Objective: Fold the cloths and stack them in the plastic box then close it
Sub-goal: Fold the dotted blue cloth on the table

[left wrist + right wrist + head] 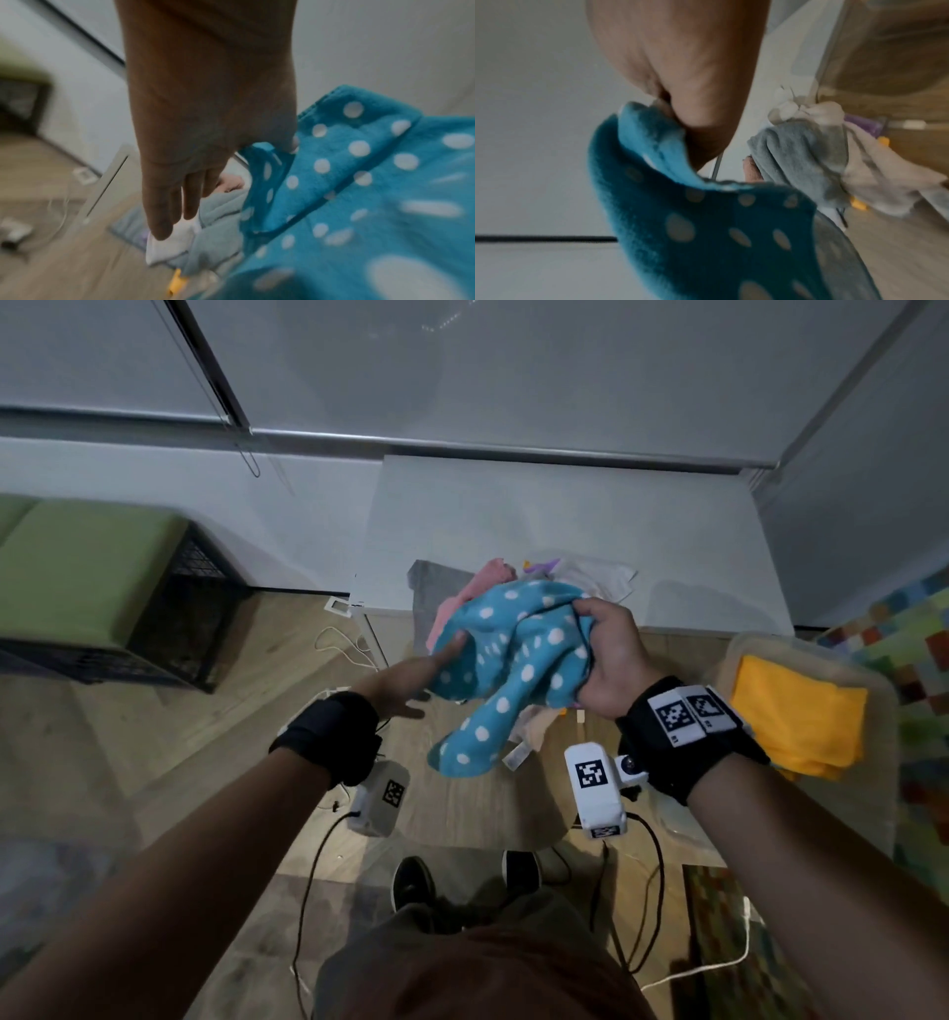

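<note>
A blue cloth with white dots (513, 660) hangs bunched in the air over the near edge of the white table (565, 505). My right hand (590, 634) grips its upper right part in a fist; the right wrist view shows the fingers (700, 125) curled into the blue cloth (706, 223). My left hand (436, 665) reaches in with straight fingers and touches the cloth's left edge; the left wrist view shows the left hand (180, 192) flat beside the blue cloth (359, 182). A clear plastic box (760, 644) at the right holds a folded yellow cloth (801, 721).
A pile of pink, grey and white cloths (493, 580) lies on the table's near edge behind the blue one. A black crate bench with a green cushion (92, 577) stands to the left. Cables run over the wooden floor (205, 737). A colourful mat (914, 629) lies at the right.
</note>
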Demonstrator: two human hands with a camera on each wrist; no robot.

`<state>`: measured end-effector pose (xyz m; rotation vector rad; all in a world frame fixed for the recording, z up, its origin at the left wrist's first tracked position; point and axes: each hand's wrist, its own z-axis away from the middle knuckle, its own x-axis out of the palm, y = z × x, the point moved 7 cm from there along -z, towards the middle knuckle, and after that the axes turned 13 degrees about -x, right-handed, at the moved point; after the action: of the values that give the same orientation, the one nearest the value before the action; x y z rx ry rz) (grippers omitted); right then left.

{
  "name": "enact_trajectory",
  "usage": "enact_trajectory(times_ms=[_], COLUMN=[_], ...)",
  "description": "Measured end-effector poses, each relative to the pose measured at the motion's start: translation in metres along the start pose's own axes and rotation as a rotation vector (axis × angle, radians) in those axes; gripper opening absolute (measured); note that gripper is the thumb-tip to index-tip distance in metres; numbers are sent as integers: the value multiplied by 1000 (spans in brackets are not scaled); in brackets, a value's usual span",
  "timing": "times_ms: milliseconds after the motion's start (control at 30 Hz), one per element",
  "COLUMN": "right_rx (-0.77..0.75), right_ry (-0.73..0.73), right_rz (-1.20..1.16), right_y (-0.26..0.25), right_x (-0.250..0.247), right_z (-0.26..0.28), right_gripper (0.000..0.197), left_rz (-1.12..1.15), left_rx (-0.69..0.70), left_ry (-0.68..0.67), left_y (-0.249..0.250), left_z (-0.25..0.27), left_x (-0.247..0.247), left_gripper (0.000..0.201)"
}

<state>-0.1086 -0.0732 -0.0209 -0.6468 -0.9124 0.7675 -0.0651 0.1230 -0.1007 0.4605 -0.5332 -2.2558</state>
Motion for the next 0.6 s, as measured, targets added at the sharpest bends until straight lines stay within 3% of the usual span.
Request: enact_trajectory(times_ms=[100, 133, 200, 267, 333, 433, 533, 600], right_rx=[35, 43, 53, 64, 76, 112, 156, 175], right_ry=[16, 23, 40, 61, 68, 57, 13, -81], right_rz=[18, 25, 37, 44, 60, 161, 279, 284], right_y=[-1, -1, 0, 0, -1, 1, 6, 7], right_x=[1, 0, -3, -10, -16, -21, -18, -12], right_z=[2, 2, 1, 0, -1, -1, 0, 5], right_gripper=[36, 36, 36, 36, 36, 39, 54, 66], left_rz=[369, 479, 545, 488, 490, 587, 716, 734], left_rx=[-64, -33, 81, 137, 149, 210, 220, 246], left_ry=[-306, -385, -410, -349, -308, -220, -24, 105], left_y=[-8, -4, 7, 13, 17, 28, 30, 31], left_z=[0, 3, 10, 14, 17, 15, 7, 6], left_x=[30, 37, 38, 35, 27, 4, -27, -41], left_gripper=[106, 102, 77, 56, 48, 54, 66, 61])
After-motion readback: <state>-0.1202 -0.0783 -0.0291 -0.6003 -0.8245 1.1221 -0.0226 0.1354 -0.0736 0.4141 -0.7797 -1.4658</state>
